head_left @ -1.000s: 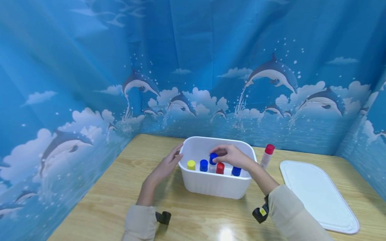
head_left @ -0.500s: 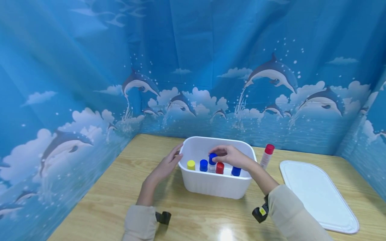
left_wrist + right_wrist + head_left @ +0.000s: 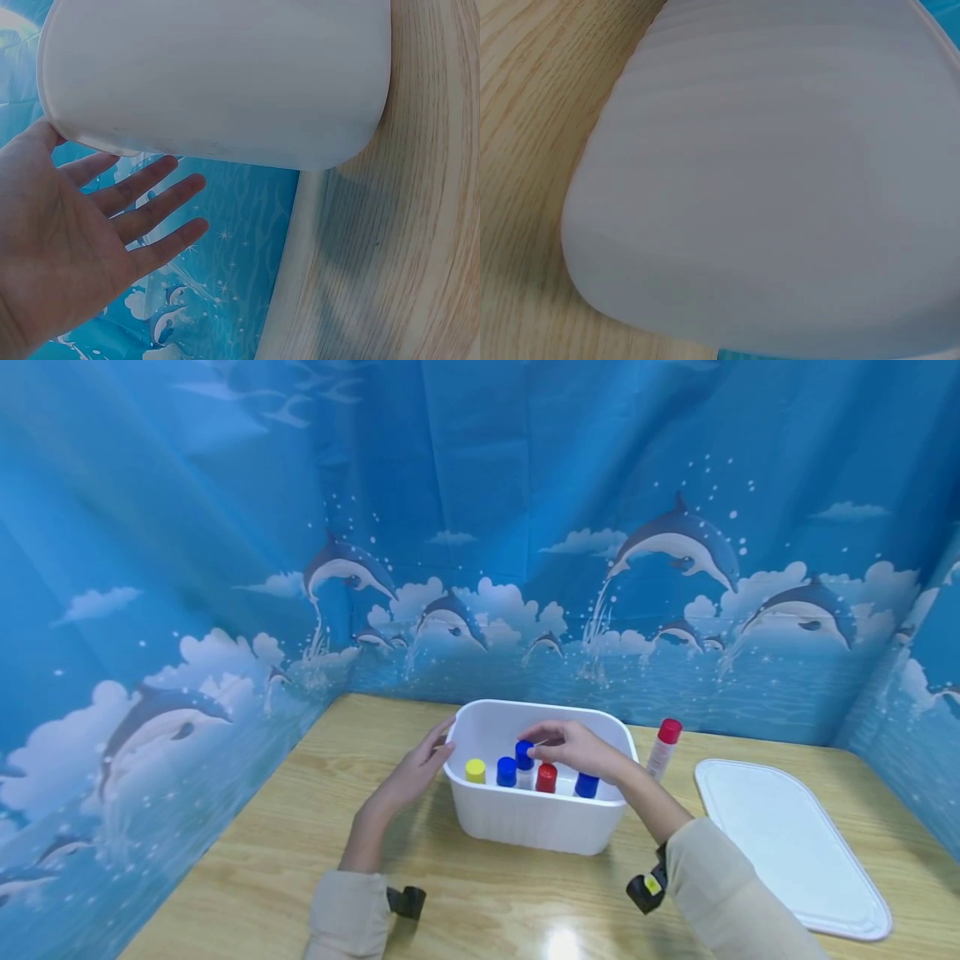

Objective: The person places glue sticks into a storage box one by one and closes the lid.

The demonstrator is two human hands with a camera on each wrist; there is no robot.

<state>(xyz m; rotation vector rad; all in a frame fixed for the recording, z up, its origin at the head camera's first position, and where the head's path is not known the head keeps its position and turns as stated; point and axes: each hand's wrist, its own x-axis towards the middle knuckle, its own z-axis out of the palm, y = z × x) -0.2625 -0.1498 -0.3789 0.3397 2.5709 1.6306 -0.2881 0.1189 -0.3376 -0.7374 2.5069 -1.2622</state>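
Observation:
A white plastic bin (image 3: 525,822) stands on the table, holding several upright tubes like glue sticks, with coloured caps. My right hand (image 3: 573,747) reaches over its right side and pinches the blue cap of one glue stick (image 3: 524,753) between thumb and fingers. Around it are a red-capped stick (image 3: 547,778), a second blue cap (image 3: 506,772), a yellow cap (image 3: 475,771) and another blue cap (image 3: 587,786) near the right end. At the left rim, my left hand (image 3: 71,240) touches the bin, its fingers spread and straight. The right wrist view shows only the bin's outer wall (image 3: 765,187).
Behind the bin's right end, a red-capped tube (image 3: 663,749) stands on the wooden table (image 3: 480,910). Farther right lies a flat white lid (image 3: 787,843). A blue dolphin-print curtain (image 3: 480,527) hangs along the back and sides.
The pinched blue-capped glue stick has shifted slightly left inside the bin, toward the other blue cap. My left hand has stayed at the rim.

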